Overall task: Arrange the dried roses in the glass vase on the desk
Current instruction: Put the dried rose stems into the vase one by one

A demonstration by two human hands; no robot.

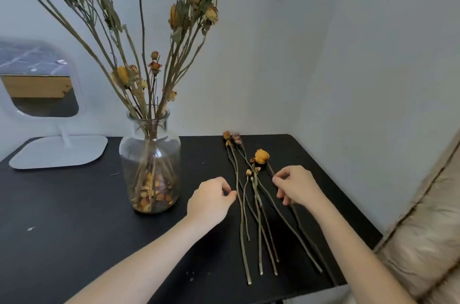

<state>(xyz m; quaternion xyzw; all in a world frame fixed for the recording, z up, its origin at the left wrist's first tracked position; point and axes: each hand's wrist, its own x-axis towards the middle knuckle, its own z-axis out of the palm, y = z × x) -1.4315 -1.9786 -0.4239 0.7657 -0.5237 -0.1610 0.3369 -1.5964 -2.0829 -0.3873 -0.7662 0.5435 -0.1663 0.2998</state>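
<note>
A white-footed mirror [39, 79] stood at the back left of the black desk [74, 204]. The glass vase [149, 154] was near the middle toward the back edge, with fallen petals [151, 194] at its bottom and many dried roses fanning upward from its neck. A beige cushion [423, 241] lay past the desk's right edge.

The loose roses [258, 204] lay flat on the right half, between the vase and the right edge. Their long stems ran roughly front to back, with the heads toward the back edge and the cut ends near the front edge. Several stems crossed one another.

The left hand [211, 200] sat between the vase and the stems, fingers curled, tips at the leftmost stem. The right hand [297, 186] curled over the rightmost stem, below the yellow head [261, 156]. I could not tell whether either hand was actually gripping a stem.
</note>
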